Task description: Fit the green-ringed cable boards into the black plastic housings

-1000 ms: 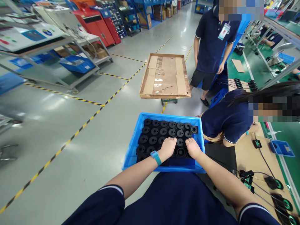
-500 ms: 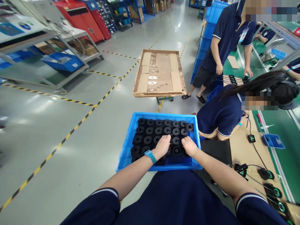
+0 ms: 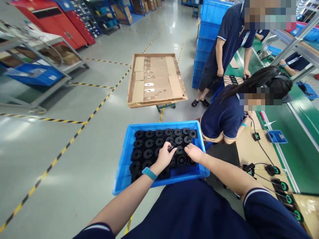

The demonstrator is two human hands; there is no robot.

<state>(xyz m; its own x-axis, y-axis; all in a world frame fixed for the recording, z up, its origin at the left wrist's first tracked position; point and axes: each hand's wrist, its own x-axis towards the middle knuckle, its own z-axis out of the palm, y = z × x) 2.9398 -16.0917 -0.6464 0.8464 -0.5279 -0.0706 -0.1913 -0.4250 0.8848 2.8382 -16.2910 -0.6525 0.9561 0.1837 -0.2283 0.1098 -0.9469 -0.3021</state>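
A blue plastic bin (image 3: 121, 159) in front of my body holds rows of black round parts (image 3: 149, 143), each with a small hole. My left hand (image 3: 163, 156), with a teal band on its wrist, is over the middle of the rows, and a black part shows between its thumb and fingers. To its right, my right hand (image 3: 195, 153) has its fingers curled down at the parts; what they grip, if anything, is hidden. A black part with a ringed face (image 3: 192, 133) lies in the far right corner of the bin.
Beyond the bin stands a cart with a cardboard-lined top (image 3: 159, 79). A seated person (image 3: 221, 113) works close on my right at a bench (image 3: 245, 146) with cabled parts. Another person (image 3: 229, 43) stands behind, beside stacked blue crates (image 3: 208, 39).
The camera view has shifted right, so the scene sits further left. My left hand has turned, and a black part now shows between its thumb and fingers. My right hand stays over the parts.
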